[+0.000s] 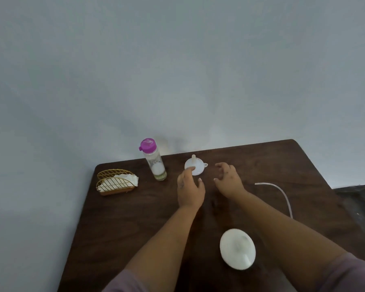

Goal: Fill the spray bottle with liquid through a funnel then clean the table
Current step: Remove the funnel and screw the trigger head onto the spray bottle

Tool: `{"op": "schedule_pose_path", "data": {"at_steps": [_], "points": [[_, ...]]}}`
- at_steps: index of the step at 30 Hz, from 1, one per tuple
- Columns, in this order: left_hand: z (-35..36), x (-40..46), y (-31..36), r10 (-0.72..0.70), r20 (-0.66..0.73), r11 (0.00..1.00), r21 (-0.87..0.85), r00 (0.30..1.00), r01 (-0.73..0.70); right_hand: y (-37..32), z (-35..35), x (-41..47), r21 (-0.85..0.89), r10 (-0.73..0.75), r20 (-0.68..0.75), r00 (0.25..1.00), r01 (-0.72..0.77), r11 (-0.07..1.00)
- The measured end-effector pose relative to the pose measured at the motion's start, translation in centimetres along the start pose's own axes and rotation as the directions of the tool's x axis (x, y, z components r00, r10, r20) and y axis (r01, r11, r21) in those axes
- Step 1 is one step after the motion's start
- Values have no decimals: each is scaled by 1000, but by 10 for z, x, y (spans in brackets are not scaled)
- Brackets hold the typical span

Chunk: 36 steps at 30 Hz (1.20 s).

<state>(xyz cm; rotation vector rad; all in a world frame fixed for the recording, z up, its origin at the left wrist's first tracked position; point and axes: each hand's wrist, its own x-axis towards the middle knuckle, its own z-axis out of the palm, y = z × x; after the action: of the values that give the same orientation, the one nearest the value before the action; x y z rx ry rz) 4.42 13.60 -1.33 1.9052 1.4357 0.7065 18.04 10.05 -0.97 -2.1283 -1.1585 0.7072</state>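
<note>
The person reaches with both hands toward the white funnel [195, 167], which lies upside down on the far part of the dark table [135, 218], its spout pointing up. The left hand [190, 189] has its fingertips at the rim of the funnel, maybe touching it; the fingers are relaxed and hold nothing yet. The right hand [228, 178] hovers just beside the funnel with loosely curved fingers, also empty.

I think the step is to take the funnel. It is light, so a gentle pinch on the rim or the spout is enough, then it should be turned with the spout down.

The bottle with the pink cap [154, 160] stands upright to the left, with a little liquid at the bottom. The white round container [237, 248] stands close to the person, and a thin tube [282, 193] lies at the right. Napkins wait in the gold wire holder [115, 182] for the cleaning.
</note>
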Motion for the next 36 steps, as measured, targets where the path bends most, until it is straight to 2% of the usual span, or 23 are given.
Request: {"op": "schedule_pose_path", "data": {"at_steps": [5,9,14,19,23,28,33,36], "points": [[-14,-46,18,54,94,991,-127,994,-42,6,-28,-68,61,18,-98,995,-12,998],[-18,-74,25,-5,122,975,-220,993,32,34,-45,-116,49,78,-139,987,-71,996],[-23,-100,34,17,123,974,-227,992,11,74,-70,-160,-42,176,-196,965,-187,981],[-38,-119,45,29,52,972,-234,998,-16,113,-80,-196,-179,247,-333,910,-318,931],[-47,-137,54,40,11,973,-227,999,-36,143,-75,-228,-318,289,-228,930,-351,881],[-42,-171,67,40,20,971,-235,999,-35,164,-74,-239,-511,195,12,981,-162,844],[-37,-207,64,56,11,973,-226,998,-52,177,-75,-251,-580,249,84,965,-155,799],[-40,-224,57,69,7,976,-209,998,-66,184,-69,-264,-560,233,51,971,-165,812]]}}
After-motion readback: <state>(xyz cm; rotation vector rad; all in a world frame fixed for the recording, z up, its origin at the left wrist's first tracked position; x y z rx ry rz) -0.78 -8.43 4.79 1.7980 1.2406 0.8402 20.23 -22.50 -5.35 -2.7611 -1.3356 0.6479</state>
